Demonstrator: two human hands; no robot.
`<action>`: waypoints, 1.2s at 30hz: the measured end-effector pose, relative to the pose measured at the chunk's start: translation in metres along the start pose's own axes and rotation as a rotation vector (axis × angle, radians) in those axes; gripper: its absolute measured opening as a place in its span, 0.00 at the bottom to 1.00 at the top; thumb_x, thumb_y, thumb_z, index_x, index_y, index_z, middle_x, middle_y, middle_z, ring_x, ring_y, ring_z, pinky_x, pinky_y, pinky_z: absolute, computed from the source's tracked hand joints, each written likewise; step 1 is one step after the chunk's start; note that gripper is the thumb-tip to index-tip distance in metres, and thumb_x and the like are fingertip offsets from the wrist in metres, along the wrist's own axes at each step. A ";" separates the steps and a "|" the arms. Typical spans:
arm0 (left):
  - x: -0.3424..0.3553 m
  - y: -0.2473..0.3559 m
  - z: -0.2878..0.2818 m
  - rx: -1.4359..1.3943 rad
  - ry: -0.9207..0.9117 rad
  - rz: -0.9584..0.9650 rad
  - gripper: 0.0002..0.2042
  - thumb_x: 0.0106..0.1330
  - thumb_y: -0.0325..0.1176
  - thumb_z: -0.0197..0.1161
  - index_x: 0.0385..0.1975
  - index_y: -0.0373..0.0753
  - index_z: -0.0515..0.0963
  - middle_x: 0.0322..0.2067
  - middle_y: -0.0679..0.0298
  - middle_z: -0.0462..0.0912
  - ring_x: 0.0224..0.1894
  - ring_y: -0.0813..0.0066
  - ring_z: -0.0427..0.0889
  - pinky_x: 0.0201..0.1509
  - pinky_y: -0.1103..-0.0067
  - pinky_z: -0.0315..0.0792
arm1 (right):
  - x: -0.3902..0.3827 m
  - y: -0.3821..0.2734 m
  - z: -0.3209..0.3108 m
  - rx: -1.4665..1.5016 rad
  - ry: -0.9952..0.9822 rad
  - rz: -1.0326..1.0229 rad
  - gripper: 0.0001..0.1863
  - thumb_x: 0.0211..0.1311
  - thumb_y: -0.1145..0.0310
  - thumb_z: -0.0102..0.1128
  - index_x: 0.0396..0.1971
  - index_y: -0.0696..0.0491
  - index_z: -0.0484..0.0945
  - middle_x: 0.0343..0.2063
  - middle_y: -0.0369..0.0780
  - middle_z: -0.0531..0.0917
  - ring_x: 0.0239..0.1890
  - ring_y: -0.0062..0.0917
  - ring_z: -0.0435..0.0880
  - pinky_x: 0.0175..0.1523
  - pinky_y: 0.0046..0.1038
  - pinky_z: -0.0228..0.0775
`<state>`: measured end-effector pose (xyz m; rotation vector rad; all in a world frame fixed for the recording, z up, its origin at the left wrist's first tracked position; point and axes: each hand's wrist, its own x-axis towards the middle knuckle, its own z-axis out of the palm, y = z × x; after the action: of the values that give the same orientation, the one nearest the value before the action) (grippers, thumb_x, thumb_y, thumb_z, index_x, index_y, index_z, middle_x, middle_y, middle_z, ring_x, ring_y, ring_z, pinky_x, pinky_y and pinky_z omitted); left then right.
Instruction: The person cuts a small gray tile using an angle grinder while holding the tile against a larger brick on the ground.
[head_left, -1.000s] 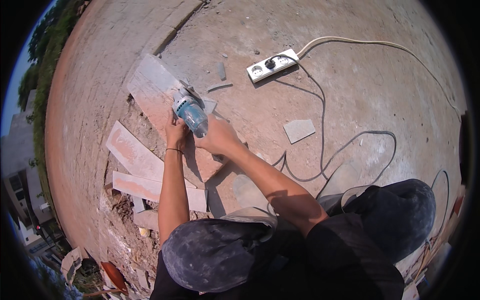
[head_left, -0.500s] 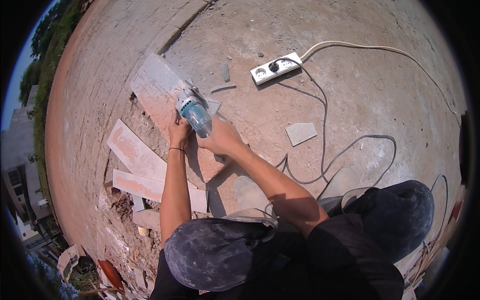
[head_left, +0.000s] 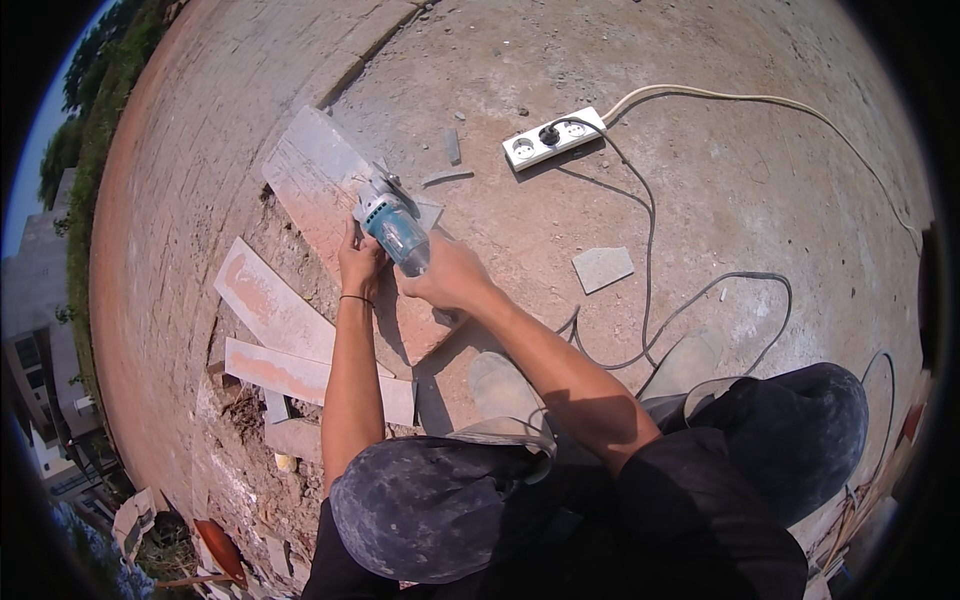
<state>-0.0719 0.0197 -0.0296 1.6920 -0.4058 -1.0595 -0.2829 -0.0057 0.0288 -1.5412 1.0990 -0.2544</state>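
A teal and grey angle grinder (head_left: pixel 394 228) is in my right hand (head_left: pixel 452 274), which wraps round its rear body. Its head points up and left, over a grey tile piece (head_left: pixel 429 213) that shows only in part beneath it. Close against the grinder's left side is my left hand (head_left: pixel 361 264), thumb upward and fingers closed; the tool hides what they grip. Under both hands lies a broad slab (head_left: pixel 315 165), grey with dust at its far end and reddish at its near end (head_left: pixel 420 335).
Two tile strips (head_left: pixel 275 305) (head_left: pixel 300 372) lie at the left by rubble. A white power strip (head_left: pixel 550 140) with a black plug (head_left: pixel 548 134) sits at the far right; a dark cord (head_left: pixel 652 230) loops near my shoes (head_left: pixel 502 385). Tile offcuts (head_left: pixel 603 268) (head_left: pixel 452 146) are scattered about.
The grinder and my right hand have shifted very slightly to the right. My left hand stays beside the tool, nearly still.
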 end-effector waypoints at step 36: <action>0.003 0.007 -0.003 0.082 -0.013 -0.039 0.44 0.65 0.13 0.53 0.79 0.49 0.43 0.27 0.74 0.72 0.24 0.85 0.72 0.37 0.76 0.83 | -0.008 0.003 -0.014 0.001 -0.009 0.002 0.37 0.42 0.57 0.74 0.49 0.67 0.73 0.38 0.59 0.84 0.42 0.52 0.86 0.48 0.43 0.77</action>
<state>-0.0664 0.0168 -0.0244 1.7729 -0.4310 -1.0958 -0.2983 -0.0091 0.0338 -1.5392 1.0930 -0.2457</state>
